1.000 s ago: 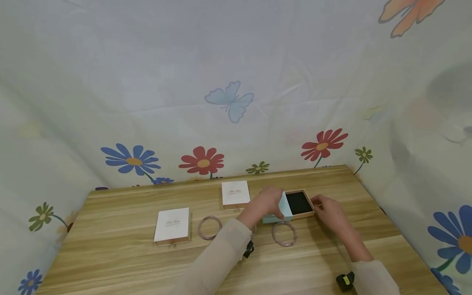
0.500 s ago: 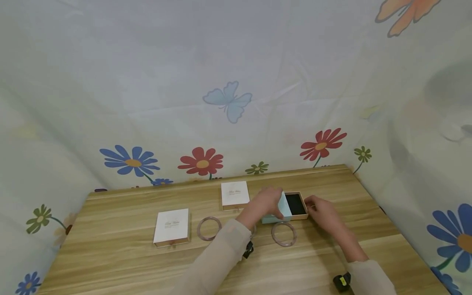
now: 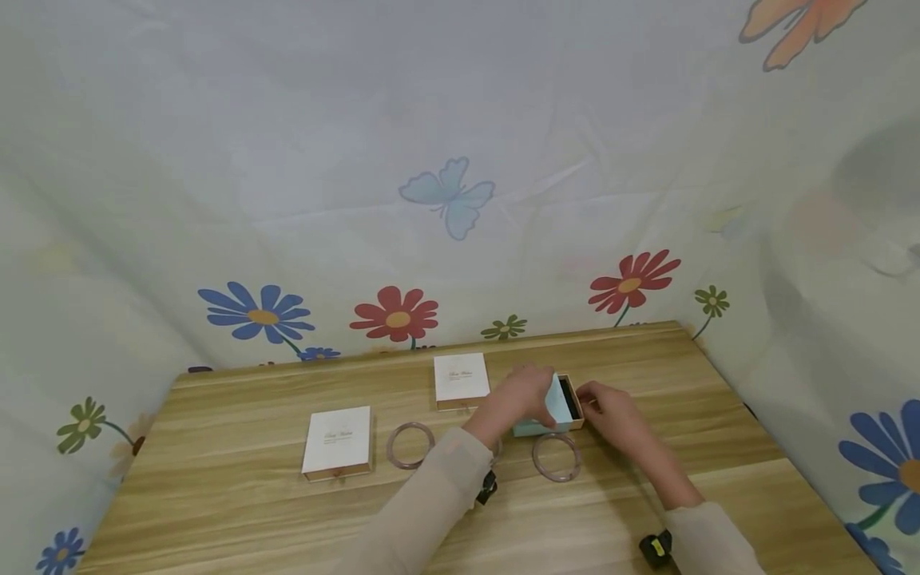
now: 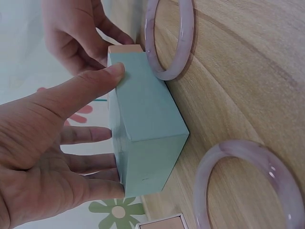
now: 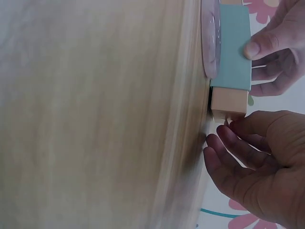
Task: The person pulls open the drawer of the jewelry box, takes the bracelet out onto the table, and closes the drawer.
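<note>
My left hand (image 3: 521, 399) grips the light blue-green sleeve (image 4: 147, 105) of a drawer-style gift box, thumb on the near side and fingers on the far side. A peach-coloured drawer (image 5: 229, 101) juts out of the sleeve's right end. Only a narrow strip of its black lining (image 3: 569, 397) shows in the head view. My right hand (image 3: 612, 414) is at the drawer's end, thumb and forefinger pinching a small pull tab (image 5: 227, 122). Close in front of the sleeve lies a pale purple bangle (image 3: 557, 479).
Two white boxes with gold lettering stand to the left, one nearer (image 3: 338, 438) and one farther back (image 3: 460, 378). Another bangle (image 3: 410, 466) lies beside the nearer box, and a third (image 3: 497, 451) is mostly hidden by the left wrist. A flower-printed cloth hangs behind the wooden table (image 3: 237, 447).
My right hand has moved left with the drawer, which has slid deeper into the sleeve, so less black lining shows. The left hand has stayed in place on the sleeve.
</note>
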`<state>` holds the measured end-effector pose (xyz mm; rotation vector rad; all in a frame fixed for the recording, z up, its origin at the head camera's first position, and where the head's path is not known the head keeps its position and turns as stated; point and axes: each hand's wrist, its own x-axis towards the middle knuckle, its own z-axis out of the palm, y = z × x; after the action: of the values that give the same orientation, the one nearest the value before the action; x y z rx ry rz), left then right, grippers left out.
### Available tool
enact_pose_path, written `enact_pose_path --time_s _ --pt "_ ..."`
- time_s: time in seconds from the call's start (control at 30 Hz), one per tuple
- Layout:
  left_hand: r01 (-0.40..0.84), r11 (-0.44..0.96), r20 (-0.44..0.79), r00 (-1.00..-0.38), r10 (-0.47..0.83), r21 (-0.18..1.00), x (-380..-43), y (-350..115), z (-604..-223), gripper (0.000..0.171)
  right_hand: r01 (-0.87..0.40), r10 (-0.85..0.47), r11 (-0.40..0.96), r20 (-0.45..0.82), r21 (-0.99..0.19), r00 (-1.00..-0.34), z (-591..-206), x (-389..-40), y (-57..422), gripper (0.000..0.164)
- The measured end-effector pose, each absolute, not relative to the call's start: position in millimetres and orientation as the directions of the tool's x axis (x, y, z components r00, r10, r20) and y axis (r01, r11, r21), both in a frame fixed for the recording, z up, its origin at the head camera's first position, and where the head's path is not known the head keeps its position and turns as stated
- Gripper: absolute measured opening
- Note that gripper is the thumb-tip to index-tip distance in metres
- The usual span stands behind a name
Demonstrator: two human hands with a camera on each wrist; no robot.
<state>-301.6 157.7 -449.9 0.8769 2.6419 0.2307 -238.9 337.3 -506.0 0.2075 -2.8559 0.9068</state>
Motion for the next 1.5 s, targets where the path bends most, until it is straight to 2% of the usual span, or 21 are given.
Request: enact_pose_path --time_s 0.47,1.13,1.5 --pt "0.563 0.780 -0.237 -0.746 0.622 0.274 -299.9 156.3 -447.1 0.074 -0.164 -0.122 0.770 0.111 -0.617 -0.986 -500.7 -239.8 322.7 0.016" --pt "0.539 0.797 -0.280 -0.748 0.602 0.274 -299.2 157.9 -446.1 0.078 -0.184 -0.128 0.793 0.137 -0.580 -0.982 -501.1 -229.9 322.9 0.015" --pt "0.546 0.782 -0.250 -0.746 0.617 0.299 -301.6 156.4 -450.3 0.084 -0.161 -0.133 0.797 0.090 -0.582 -0.987 -495.6 -215.9 322.8 0.016"
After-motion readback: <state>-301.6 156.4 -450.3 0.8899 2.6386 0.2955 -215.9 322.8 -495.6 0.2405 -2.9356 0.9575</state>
